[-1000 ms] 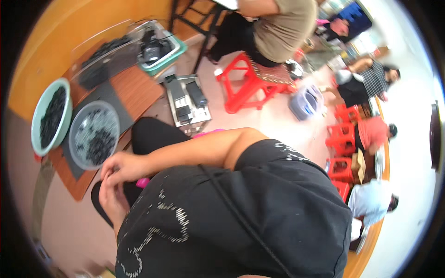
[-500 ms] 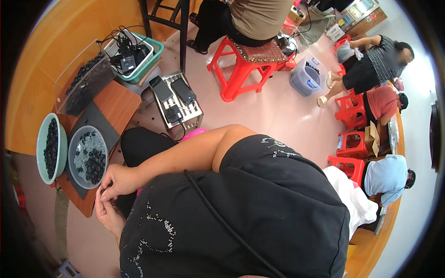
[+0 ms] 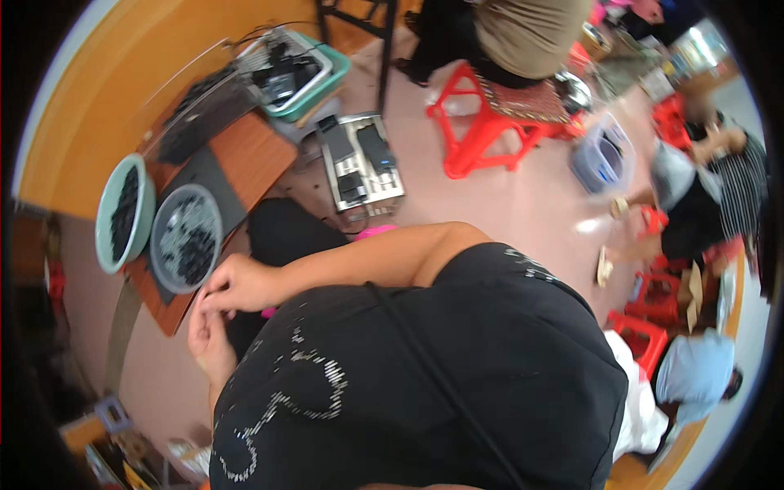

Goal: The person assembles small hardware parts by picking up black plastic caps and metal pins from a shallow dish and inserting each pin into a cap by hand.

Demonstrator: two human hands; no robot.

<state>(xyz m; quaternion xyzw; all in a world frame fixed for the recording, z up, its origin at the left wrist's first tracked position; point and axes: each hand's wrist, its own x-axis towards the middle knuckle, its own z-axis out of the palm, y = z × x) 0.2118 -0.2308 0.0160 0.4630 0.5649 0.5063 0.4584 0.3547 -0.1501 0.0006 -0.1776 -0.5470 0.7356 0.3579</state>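
Observation:
My right hand (image 3: 238, 282) reaches across my black shirt to the edge of a low wooden table (image 3: 253, 155), fingers curled. My left hand (image 3: 204, 333) is just below it, fingertips touching the right hand's. Whether a small piece sits between the fingers is too small to tell. Right beside the hands is a clear round bowl (image 3: 186, 238) of small dark pieces, and a green bowl (image 3: 122, 214) holding more of them stands next to it.
A green tray (image 3: 296, 75) of dark parts and cables stands at the table's far end. A metal tray (image 3: 359, 162) with dark devices lies on the floor. Red plastic stools (image 3: 482, 131) and several seated people are to the right.
The view has swung, so the table and bowls sit lower and nearer. My hands stay together at the clear bowl's edge.

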